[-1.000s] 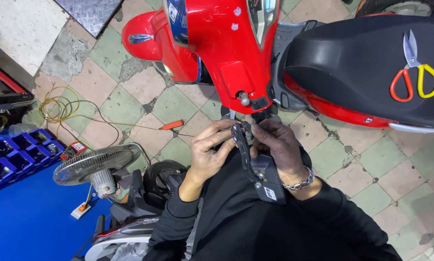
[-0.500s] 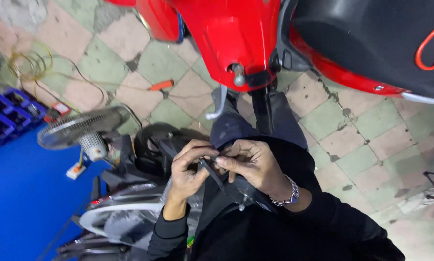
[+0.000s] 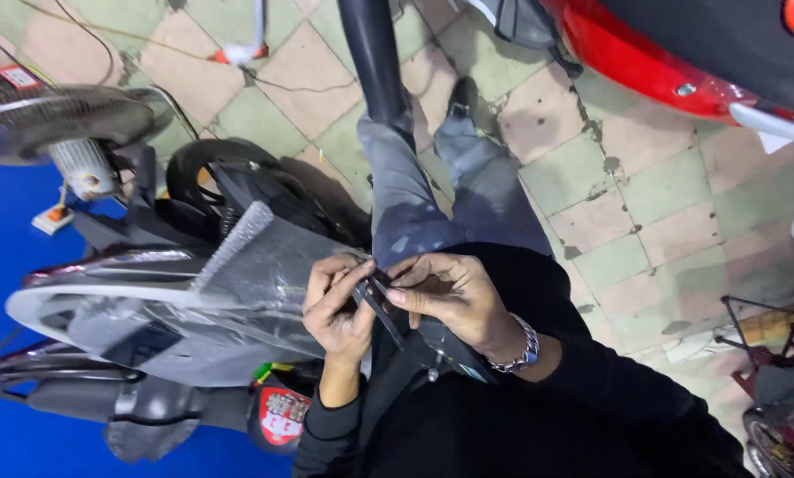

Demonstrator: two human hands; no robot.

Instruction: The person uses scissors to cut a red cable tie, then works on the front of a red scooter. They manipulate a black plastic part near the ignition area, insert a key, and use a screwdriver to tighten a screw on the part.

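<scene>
Seen from above: small black part (image 3: 381, 299) pinched between left hand (image 3: 337, 305) and right hand (image 3: 454, 296), just right of a wrapped grey panel (image 3: 238, 292). Best held close, fingertips firm, part steady over the lap.

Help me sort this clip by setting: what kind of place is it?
Probably a scooter repair shop. A red scooter stands on the tiled floor, a wrapped grey scooter is parked beside it, and both hands, left hand and right hand, work a small dark part.
</scene>
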